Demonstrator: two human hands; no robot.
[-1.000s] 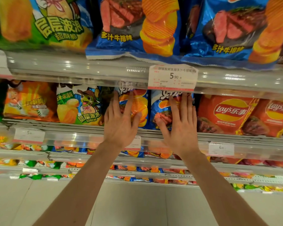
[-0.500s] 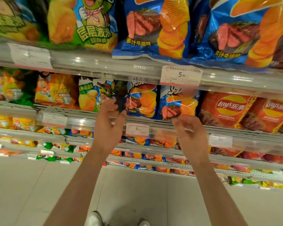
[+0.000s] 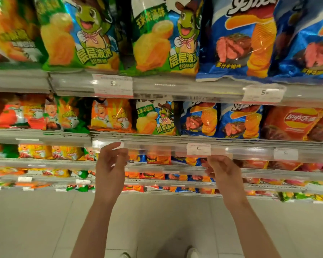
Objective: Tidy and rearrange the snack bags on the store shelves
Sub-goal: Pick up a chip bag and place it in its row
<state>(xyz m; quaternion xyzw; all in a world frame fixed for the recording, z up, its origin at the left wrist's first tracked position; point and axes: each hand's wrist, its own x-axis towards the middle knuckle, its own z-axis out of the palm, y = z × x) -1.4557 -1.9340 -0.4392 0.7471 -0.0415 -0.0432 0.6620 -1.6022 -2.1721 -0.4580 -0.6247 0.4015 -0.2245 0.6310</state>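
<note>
**Hands hover below the crisp rows in mid-tidy**

Before a snack aisle's packed shelving, seen from the worker's own head, two bare forearms rise from above a pale tiled floor [image 3: 45, 220]. Nearest the camera, the left hand [image 3: 111, 164] hangs with fingers loosely curled in front of the clear price rail [image 3: 157, 148], its fingertips close to the rail's lower edge; whether they touch it cannot be told. It holds no bag. The right hand [image 3: 223, 170] sits level with it, just under a white price tag [image 3: 198, 149], fingers bent inward and likewise holding nothing.

Both hands appear poised between reaches, held low and apart, probably so either one can go up to the row above.

Just beyond the rail, the middle shelf carries the bags in question: an orange bag [image 3: 111, 114], a small green bag [image 3: 155, 118], two blue steak-flavour bags [image 3: 199, 120], and a red Lay's bag [image 3: 295, 123]. Each stands upright on its bottom seam, long axis vertical, printed face out toward the aisle, packed side by side so that shoppers read the fronts.

Farther up, larger green bags [image 3: 78, 38] and a large blue bag [image 3: 246, 40] stand the same way, their lower edges reaching to or just over the shelf lip. Lower shelves hold more packets, too blurred to name.
</note>
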